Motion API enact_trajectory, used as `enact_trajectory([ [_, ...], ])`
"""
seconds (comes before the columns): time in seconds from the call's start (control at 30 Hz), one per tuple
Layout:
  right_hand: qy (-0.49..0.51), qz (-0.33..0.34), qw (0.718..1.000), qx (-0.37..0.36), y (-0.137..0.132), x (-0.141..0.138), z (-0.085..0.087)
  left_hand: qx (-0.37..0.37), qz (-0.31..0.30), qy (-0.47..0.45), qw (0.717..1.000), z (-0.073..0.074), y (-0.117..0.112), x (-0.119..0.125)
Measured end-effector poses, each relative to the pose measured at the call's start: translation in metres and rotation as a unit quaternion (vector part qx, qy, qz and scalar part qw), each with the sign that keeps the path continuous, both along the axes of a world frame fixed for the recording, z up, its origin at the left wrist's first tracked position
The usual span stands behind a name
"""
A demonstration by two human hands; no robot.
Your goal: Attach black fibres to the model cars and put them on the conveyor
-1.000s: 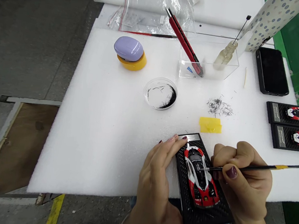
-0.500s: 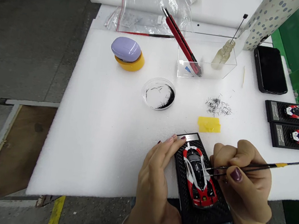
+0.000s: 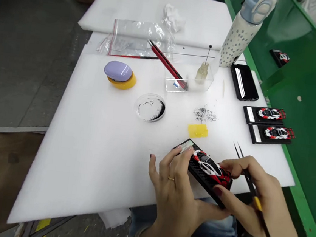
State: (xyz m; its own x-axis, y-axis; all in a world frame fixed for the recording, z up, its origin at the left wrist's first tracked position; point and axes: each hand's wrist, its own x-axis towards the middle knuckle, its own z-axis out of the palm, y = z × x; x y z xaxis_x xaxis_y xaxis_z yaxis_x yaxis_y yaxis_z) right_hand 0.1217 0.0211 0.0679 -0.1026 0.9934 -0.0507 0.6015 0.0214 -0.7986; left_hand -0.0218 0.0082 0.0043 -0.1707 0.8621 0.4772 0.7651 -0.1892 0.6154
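Observation:
A red, white and black model car sits on a black display base tilted over the table's front edge. My left hand grips this base, its fingers over the silver plate end and its thumb beneath. At the other end, my right hand pinches the car and base between thumb and forefinger. Dark tweezers with a yellow band lie across that same hand, their tips pointing away and apart. Ahead are yellow tape and a pile of thin black slivers.
A clear round dish holds more black slivers. Behind it stand a lilac oval object on a yellow one, and a clear box with a red cutter and small bottle. At right: phone, flask, two model cars.
The tweezers' tips have left the car's top and now point away, tucked in my right hand. That hand has taken hold of the base's near end. The car has turned and tilted; the view has shifted.

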Motion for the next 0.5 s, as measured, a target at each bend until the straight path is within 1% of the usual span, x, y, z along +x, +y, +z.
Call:
enact_trajectory([
  [0.07, -0.002, 0.018, 1.000, 0.017, 0.001, -0.004, -0.003, 0.003, -0.005, 0.011, 1.000, -0.003, -0.001, 0.002],
  [0.1, 0.007, 0.012, 1.000, 0.027, 0.000, -0.003, -0.006, 0.006, -0.021, 0.016, 1.000, -0.005, -0.002, -0.001],
  [0.13, 0.017, -0.006, 0.999, 0.037, -0.003, 0.003, -0.009, 0.012, -0.046, 0.020, 0.999, -0.006, -0.004, -0.005],
  [0.17, 0.023, -0.040, 0.998, 0.050, -0.008, 0.014, -0.012, 0.020, -0.069, 0.018, 0.997, -0.007, -0.006, -0.011],
  [0.2, 0.026, -0.089, 0.994, 0.065, -0.014, 0.030, -0.016, 0.025, -0.097, 0.013, 0.995, -0.008, -0.007, -0.018],
  [0.23, 0.022, -0.149, 0.985, 0.082, -0.021, 0.052, -0.021, 0.047, -0.097, -0.001, 0.994, -0.007, -0.008, -0.027],
  [0.27, 0.014, -0.223, 0.969, 0.106, -0.027, 0.079, -0.027, 0.050, -0.070, -0.025, 0.996, -0.006, -0.008, -0.035],
  [0.3, 0.002, -0.291, 0.949, 0.125, -0.033, 0.109, -0.034, 0.040, -0.055, -0.041, 0.997, -0.005, -0.007, -0.043],
  [0.33, -0.019, -0.352, 0.922, 0.160, -0.038, 0.141, -0.041, 0.027, -0.039, -0.067, 0.997, -0.003, -0.005, -0.050],
  [0.37, -0.062, -0.384, 0.907, 0.161, -0.041, 0.172, -0.048, 0.010, -0.019, -0.103, 0.994, 0.000, -0.002, -0.056],
  [0.4, -0.103, -0.400, 0.896, 0.164, -0.043, 0.201, -0.055, 0.005, -0.007, -0.125, 0.992, 0.001, 0.000, -0.062],
  [0.43, -0.129, -0.398, 0.890, 0.182, -0.044, 0.223, -0.060, -0.001, 0.003, -0.137, 0.991, 0.002, 0.002, -0.068],
  [0.47, -0.143, -0.402, 0.886, 0.182, -0.043, 0.239, -0.063, -0.005, -0.007, -0.133, 0.991, 0.001, 0.003, -0.073],
  [0.5, -0.157, -0.405, 0.880, 0.191, -0.040, 0.248, -0.064, -0.004, -0.021, -0.108, 0.994, -0.003, 0.003, -0.078],
])
